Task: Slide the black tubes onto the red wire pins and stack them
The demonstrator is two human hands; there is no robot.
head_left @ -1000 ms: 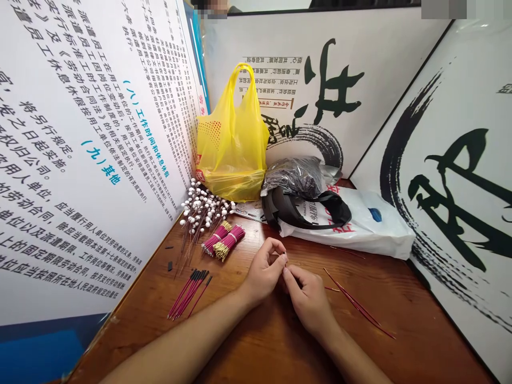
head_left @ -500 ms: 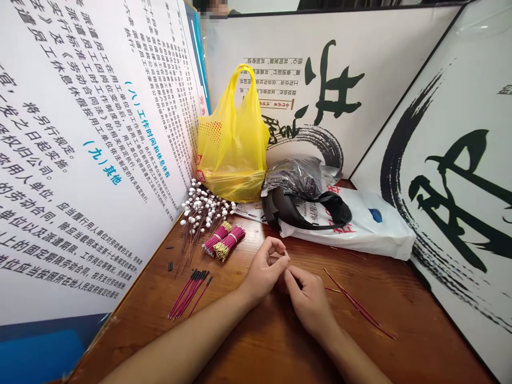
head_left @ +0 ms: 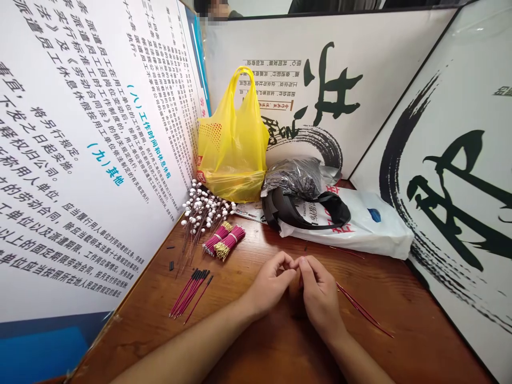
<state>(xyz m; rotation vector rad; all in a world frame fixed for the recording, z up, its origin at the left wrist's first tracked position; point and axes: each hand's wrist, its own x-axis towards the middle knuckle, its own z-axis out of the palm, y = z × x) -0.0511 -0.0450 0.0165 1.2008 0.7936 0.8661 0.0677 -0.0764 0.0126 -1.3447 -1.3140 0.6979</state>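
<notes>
In the middle of the table, my left hand (head_left: 274,282) and my right hand (head_left: 320,296) meet at the fingertips. Both are closed in a pinch, and whatever sits between the fingers is hidden. To the left lies a group of magenta wires with black sleeves on their ends (head_left: 188,293), with one such wire slightly apart. Behind it rest two tied bundles of magenta wires (head_left: 231,243) with gold or silver-coloured tips. A few loose magenta wires (head_left: 366,312) lie just right of my right hand.
Small black tubes (head_left: 172,265) lie at the left. White-budded stems (head_left: 204,210) and a yellow plastic bag (head_left: 236,149) stand behind. A black strap-like item (head_left: 280,210) and a dark plastic-wrapped package (head_left: 298,176) rest on a white bag (head_left: 380,229). Printed panels (head_left: 320,37) enclose the table.
Both hands have shifted slightly right, still pinched together. My right hand's fingers have risen a little, and it now covers part of the loose wires.
</notes>
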